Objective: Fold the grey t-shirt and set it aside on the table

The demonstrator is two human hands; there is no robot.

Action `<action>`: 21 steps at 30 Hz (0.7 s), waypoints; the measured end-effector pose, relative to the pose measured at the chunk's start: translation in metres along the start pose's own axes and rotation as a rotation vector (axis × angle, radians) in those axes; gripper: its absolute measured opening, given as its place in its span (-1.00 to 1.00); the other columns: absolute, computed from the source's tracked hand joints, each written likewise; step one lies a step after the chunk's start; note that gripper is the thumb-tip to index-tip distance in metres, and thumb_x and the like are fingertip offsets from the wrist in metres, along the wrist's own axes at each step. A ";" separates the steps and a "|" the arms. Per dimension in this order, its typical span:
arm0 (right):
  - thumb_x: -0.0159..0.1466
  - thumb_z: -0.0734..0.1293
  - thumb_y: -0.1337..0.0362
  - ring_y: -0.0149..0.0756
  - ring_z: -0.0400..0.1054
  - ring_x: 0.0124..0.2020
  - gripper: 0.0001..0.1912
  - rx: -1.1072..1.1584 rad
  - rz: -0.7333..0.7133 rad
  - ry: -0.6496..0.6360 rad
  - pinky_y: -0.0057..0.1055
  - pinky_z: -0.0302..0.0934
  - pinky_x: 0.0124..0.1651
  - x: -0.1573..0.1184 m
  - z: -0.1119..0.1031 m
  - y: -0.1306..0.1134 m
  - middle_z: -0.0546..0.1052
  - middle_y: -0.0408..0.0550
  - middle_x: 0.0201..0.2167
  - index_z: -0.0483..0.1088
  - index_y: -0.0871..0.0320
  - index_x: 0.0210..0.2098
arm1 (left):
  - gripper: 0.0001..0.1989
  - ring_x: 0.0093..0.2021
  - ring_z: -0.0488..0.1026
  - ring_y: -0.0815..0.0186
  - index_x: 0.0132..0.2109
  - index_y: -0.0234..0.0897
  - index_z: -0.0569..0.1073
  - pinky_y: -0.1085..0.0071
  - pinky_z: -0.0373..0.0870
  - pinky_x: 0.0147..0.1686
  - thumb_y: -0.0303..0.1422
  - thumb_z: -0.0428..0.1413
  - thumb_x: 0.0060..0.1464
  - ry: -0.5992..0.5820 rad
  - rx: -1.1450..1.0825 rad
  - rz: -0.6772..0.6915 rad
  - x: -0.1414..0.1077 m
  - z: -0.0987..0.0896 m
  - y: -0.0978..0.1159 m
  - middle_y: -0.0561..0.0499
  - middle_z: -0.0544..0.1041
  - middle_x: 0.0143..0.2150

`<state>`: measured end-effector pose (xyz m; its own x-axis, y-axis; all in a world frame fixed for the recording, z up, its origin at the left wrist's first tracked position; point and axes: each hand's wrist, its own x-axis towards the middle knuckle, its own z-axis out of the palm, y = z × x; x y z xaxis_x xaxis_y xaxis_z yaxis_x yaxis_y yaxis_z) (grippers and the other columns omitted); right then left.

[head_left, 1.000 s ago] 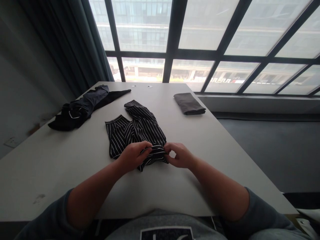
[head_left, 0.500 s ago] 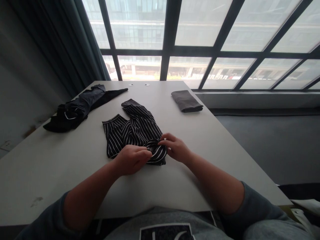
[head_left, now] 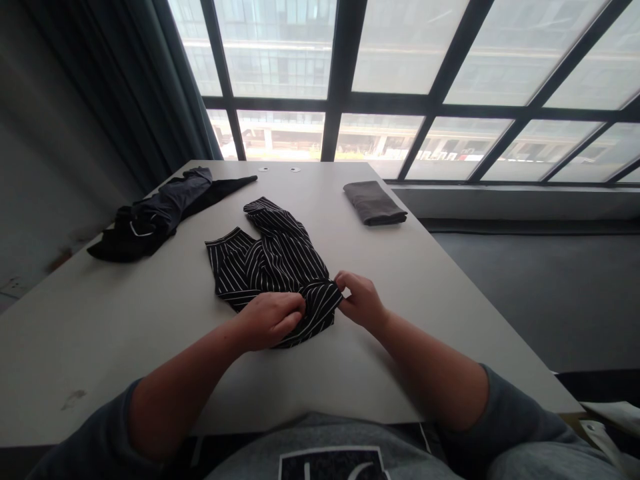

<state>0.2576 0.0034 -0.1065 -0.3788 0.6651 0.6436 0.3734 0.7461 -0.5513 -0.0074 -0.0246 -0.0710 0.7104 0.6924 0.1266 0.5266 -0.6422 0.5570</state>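
Note:
A black garment with white stripes [head_left: 280, 248] lies crumpled on the white table [head_left: 400, 287] in front of me; its exact kind is unclear. My left hand [head_left: 274, 319] is closed on the cloth near the garment's front edge, with the fingertips partly hidden in the folds. Pinched between the thumb and fingers of my right hand [head_left: 361, 299] is the garment's right corner. Between my hands the striped fabric is pulled fairly taut, its near edge hanging down in a curve.
A folded grey cloth [head_left: 375, 203] rests near the table's right edge. At the back left lies a heap of dark clothes [head_left: 160, 212]. Behind the table are a large window [head_left: 280, 50] and a dark curtain [head_left: 135, 73].
My right hand has moved slightly right, drawing the garment's corner outward. The opening seen between my hands has flattened, and the near fabric spreads lower. My left hand stays almost in place.

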 end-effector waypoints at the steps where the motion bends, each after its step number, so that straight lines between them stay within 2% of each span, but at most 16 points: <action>1: 0.15 0.29 0.45 -0.32 0.25 -0.45 -0.79 0.009 -0.012 -0.039 -0.38 0.20 -0.36 0.000 0.002 -0.002 0.41 -0.17 -0.44 0.19 0.02 -0.38 | -0.76 -0.26 0.50 0.22 -0.12 -0.18 0.44 0.36 0.27 -0.28 -0.19 -0.06 0.37 0.036 -0.036 -0.056 0.001 0.003 0.000 0.00 0.57 -0.22; 4: 0.21 0.31 0.45 -0.27 0.40 -0.33 -0.82 0.017 -0.065 -0.153 -0.35 0.32 -0.25 0.001 0.007 -0.008 0.52 -0.08 -0.29 0.32 0.03 -0.29 | -0.62 -0.23 0.53 0.18 -0.02 -0.17 0.45 0.34 0.28 -0.28 0.03 0.04 0.33 0.084 -0.062 -0.145 0.003 0.011 0.001 -0.01 0.60 -0.18; 6: 0.23 0.29 0.47 -0.23 0.47 -0.23 -0.76 0.024 -0.109 -0.203 -0.31 0.39 -0.17 0.001 0.009 -0.011 0.58 -0.01 -0.17 0.40 0.03 -0.18 | -0.61 -0.26 0.52 0.17 -0.06 -0.18 0.46 0.34 0.26 -0.31 0.05 0.12 0.26 0.091 -0.037 -0.175 0.005 0.015 0.003 0.00 0.58 -0.22; 9: 0.26 0.24 0.50 -0.21 0.52 -0.16 -0.65 0.074 -0.125 -0.221 -0.28 0.44 -0.11 0.003 0.008 -0.013 0.60 0.03 -0.08 0.45 0.02 -0.06 | -0.72 -0.35 0.46 0.22 -0.15 -0.20 0.45 0.35 0.24 -0.37 -0.06 0.12 0.29 0.129 -0.076 -0.238 0.008 0.019 0.004 0.04 0.53 -0.32; 13: 0.35 0.25 0.44 -0.21 0.52 -0.17 -0.74 0.126 -0.058 -0.184 -0.25 0.43 -0.09 0.005 0.003 -0.017 0.60 0.02 -0.12 0.46 0.02 -0.08 | -0.83 -0.37 0.39 0.29 -0.30 -0.20 0.37 0.37 0.26 -0.35 -0.28 0.07 0.29 0.217 -0.184 -0.185 0.010 0.022 0.003 0.07 0.44 -0.37; 16: 0.36 0.36 0.30 -0.26 0.46 -0.30 -0.89 0.171 0.094 -0.101 -0.29 0.40 -0.20 0.004 0.006 -0.019 0.56 -0.07 -0.28 0.43 0.04 -0.11 | -0.85 -0.34 0.37 0.32 -0.34 -0.20 0.32 0.39 0.30 -0.32 -0.37 0.09 0.23 0.284 -0.223 -0.093 0.009 0.023 0.004 0.04 0.44 -0.28; 19: 0.31 0.46 0.14 -0.36 0.32 -0.46 -0.76 0.318 0.366 -0.059 -0.41 0.28 -0.39 0.002 0.016 -0.019 0.42 -0.24 -0.45 0.35 0.03 -0.15 | -0.87 -0.33 0.39 0.36 -0.32 -0.21 0.34 0.39 0.33 -0.31 -0.41 0.14 0.20 0.321 -0.214 -0.047 0.007 0.026 0.007 -0.01 0.49 -0.14; 21: 0.26 0.50 0.06 -0.40 0.25 -0.50 -0.68 0.418 0.500 -0.025 -0.45 0.21 -0.46 0.000 0.024 -0.018 0.36 -0.28 -0.48 0.32 0.04 -0.21 | -0.86 -0.32 0.42 0.36 -0.33 -0.22 0.34 0.39 0.37 -0.30 -0.42 0.15 0.19 0.345 -0.200 -0.034 0.006 0.028 0.009 -0.03 0.52 -0.08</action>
<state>0.2307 -0.0093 -0.1094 -0.2661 0.9319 0.2463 0.1505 0.2926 -0.9443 0.0148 -0.0351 -0.0885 0.4779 0.8037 0.3545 0.4215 -0.5638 0.7103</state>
